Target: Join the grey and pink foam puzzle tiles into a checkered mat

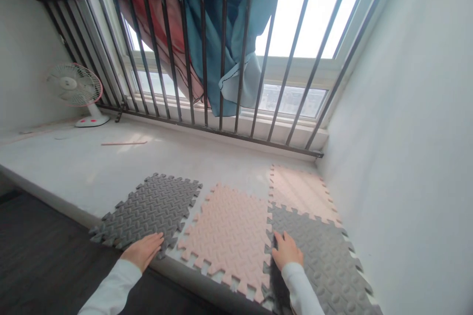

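My left hand (145, 250) rests with its fingers stretched out on the front edge of a dark grey foam puzzle mat (157, 209). Beside that mat, a strip of white ledge apart, lies a pink foam mat (231, 231) with toothed edges. My right hand (287, 252) lies with fingers a little spread on a second grey foam mat (325, 261), close to its seam with the pink one. Behind this grey mat, a paler pink mat (301, 189) adjoins it by its teeth. Part of the grey mat is hidden by my right hand and sleeve.
The mats lie on a raised white ledge (170, 152), which drops at its front edge to a dark floor (48, 256). A metal railing (203, 59) and curtains (207, 15) stand behind. A fan (76, 86) and thin pink strip (123, 143) are left; a white wall (406, 133) is right.
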